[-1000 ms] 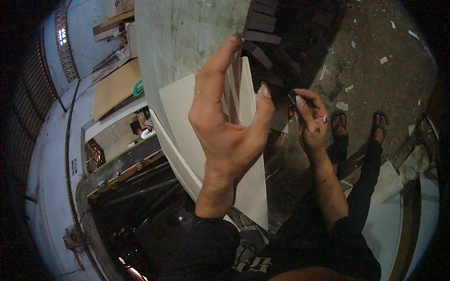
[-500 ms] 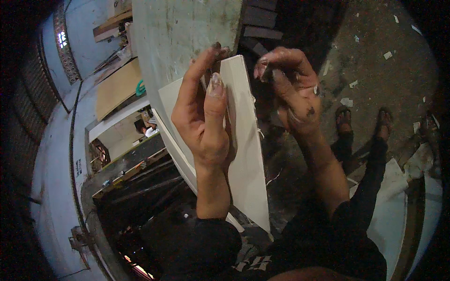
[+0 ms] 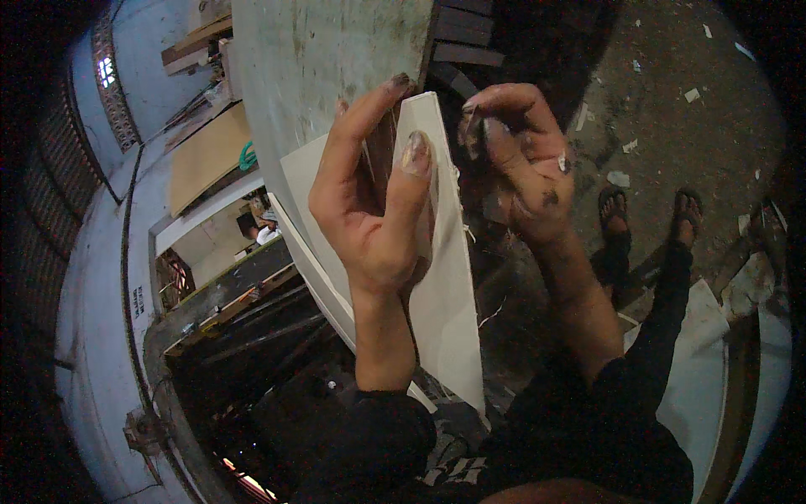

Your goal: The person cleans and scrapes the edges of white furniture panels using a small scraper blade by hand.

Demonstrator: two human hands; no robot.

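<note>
A white, folded or stacked flat board [image 3: 449, 294] slants up from near my lap, with a rough, frayed right edge. In front of its upper part is my left hand [image 3: 365, 214], its thumb and fingers apart and its fingertips smeared with dark stains. The thumb lies over the board's face; whether it presses on it I cannot tell. To the right of the board, my right hand [image 3: 529, 168] is closed in a pinch, its thumb against curled, stained fingers. Whatever lies between those fingertips is too dark to make out.
A pale greenish panel [image 3: 327, 59] stands beyond the board. A person's sandalled feet [image 3: 614, 210] are on the floor at right, among scattered white scraps [image 3: 619, 179]. White sheets [image 3: 693, 378] lie at lower right. A tan board [image 3: 210, 160] leans at left.
My left thumb has shifted right across the board, widening its gap from the fingers. The right hand stays pinched in nearly the same place.
</note>
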